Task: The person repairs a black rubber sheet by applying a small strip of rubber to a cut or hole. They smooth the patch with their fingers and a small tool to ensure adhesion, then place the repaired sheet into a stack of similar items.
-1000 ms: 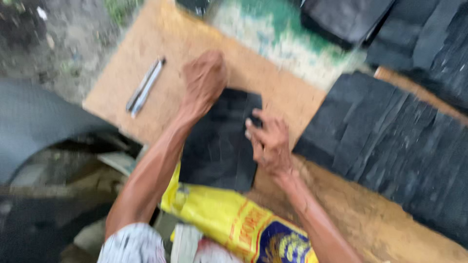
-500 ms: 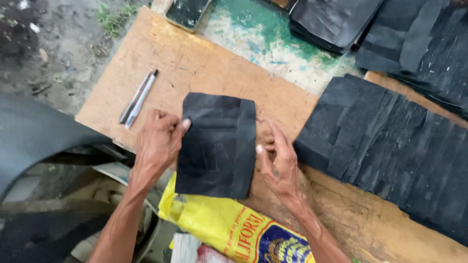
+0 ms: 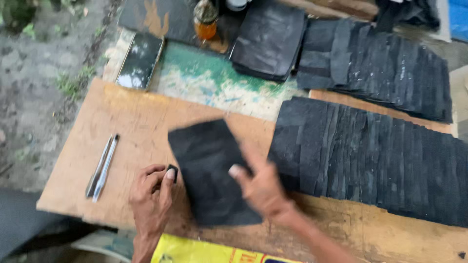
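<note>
A black rubber sheet [image 3: 207, 165], roughly square, is tilted over the wooden board [image 3: 136, 122]. My right hand [image 3: 261, 187] grips its right edge, thumb on top. My left hand [image 3: 151, 197] rests on the board just left of the sheet and pinches a small black scrap [image 3: 171, 171] between thumb and fingers. The right hand is blurred by motion.
Overlapping rows of black rubber sheets [image 3: 370, 156] cover the board's right side, with more stacks [image 3: 380, 63] behind. A metal tool [image 3: 102, 165] lies at the left. A phone [image 3: 141, 61] and an amber bottle [image 3: 205, 19] sit at the back. A yellow bag [image 3: 200, 251] is below.
The sheet has turned and lifted under my right hand. My left hand let go of its left edge and now holds a small scrap. The view has shifted down.
</note>
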